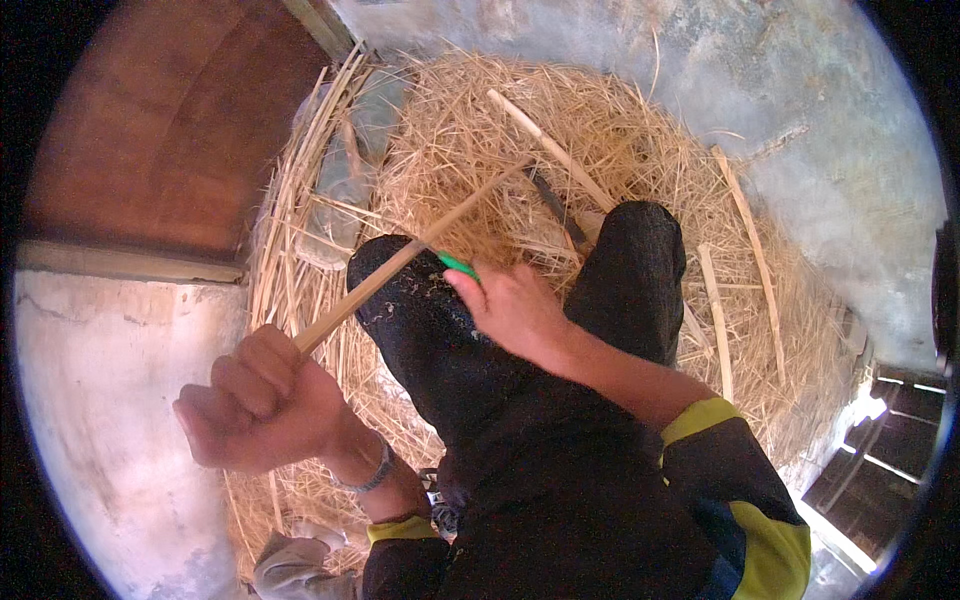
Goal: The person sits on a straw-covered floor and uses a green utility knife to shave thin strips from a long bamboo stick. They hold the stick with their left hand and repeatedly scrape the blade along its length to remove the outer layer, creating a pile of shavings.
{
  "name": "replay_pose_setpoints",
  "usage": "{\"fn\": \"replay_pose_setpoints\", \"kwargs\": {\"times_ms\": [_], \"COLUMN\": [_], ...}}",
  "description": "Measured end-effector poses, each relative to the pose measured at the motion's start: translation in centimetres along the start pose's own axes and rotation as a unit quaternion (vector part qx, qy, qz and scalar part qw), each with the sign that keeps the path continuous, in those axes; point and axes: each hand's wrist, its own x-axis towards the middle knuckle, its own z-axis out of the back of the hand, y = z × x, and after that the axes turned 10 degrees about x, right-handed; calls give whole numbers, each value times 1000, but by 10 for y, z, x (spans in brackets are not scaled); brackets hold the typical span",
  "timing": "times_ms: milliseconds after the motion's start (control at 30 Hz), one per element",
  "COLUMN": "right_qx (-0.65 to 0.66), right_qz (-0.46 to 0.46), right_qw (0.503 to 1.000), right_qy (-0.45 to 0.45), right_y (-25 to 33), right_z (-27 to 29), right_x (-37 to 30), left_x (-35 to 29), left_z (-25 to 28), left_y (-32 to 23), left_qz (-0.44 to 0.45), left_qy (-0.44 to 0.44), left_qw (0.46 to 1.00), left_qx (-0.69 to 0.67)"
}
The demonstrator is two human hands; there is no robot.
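Observation:
My left hand [265,405] is closed round the near end of a long pale stick [370,285], likely split bamboo or wood. The stick slants up and away to the right, over my left knee. My right hand [520,315] grips a small knife by its green handle [458,265], between my knees. The knife's blade meets the stick near its middle, above my left thigh; little of the blade shows. Shavings cling to the dark trousers [400,300] there.
A deep heap of straw-like shavings [450,110] surrounds my legs. A pale stick [550,145] and a dark, flat blade-like piece [555,210] lie ahead; more sticks [717,320] lie right. Thin strips [290,200] are bundled at left. Walls [800,130] rise close by.

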Motion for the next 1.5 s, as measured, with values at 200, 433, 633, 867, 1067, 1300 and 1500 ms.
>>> {"fn": "replay_pose_setpoints", "kwargs": {"times_ms": [200, 433, 633, 867, 1067, 1300, 1500], "right_qx": [17, -10, 38, 13, -19, -25, -9], "right_qz": [-7, -113, -48, -53, -195, -34, -13], "right_qw": [999, 992, 997, 997, 978, 998, 1000], "right_qy": [44, 53, 41, 45, 67, 44, 14], "right_y": [19, -35, -28, -50, -93, -65, -65], "right_z": [10, 8, -2, -2, 7, -3, -22], "right_x": [-1, 16, 6, 13, 38, 31, 38], "left_x": [-2, -4, -5, -5, -3, -4, 12], "left_z": [5, -3, -6, -1, -10, -7, 4], "left_y": [-1, 2, 1, 0, 5, 2, 5], "left_qz": [2, -18, -27, -22, -23, -14, 16], "left_qy": [-63, -27, -15, -94, -129, -140, -217], "left_qw": [997, 999, 999, 993, 988, 986, 971], "left_qx": [49, 38, 41, 71, 82, 86, 102]}}
